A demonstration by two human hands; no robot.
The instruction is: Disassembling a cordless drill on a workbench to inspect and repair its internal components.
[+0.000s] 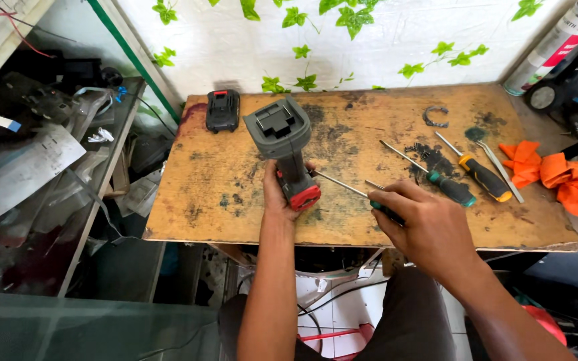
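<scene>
**Battery off, casing not yet open**

Left hand (277,194) wrapped around grey-and-red cordless tool body (287,150), held upright over worn wooden board (235,200). Right hand (426,227) clenched on green-handled screwdriver (362,195), tip at the grip. Black battery pack (223,110) already off, lying apart. 2 spare screwdrivers (466,184) unused nearby. Housing apparently closed; screws probably remaining.

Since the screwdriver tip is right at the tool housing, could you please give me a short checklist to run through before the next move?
1. Left hand grips the grey power tool firmly: ok.
2. Right hand holds the screwdriver: ok.
3. Tip seated in a screw: cannot tell, hidden behind the housing.
4. Battery pack is off the tool, lying apart on the wooden table: ok.
5. Spare screwdrivers lie within reach: ok.
</scene>
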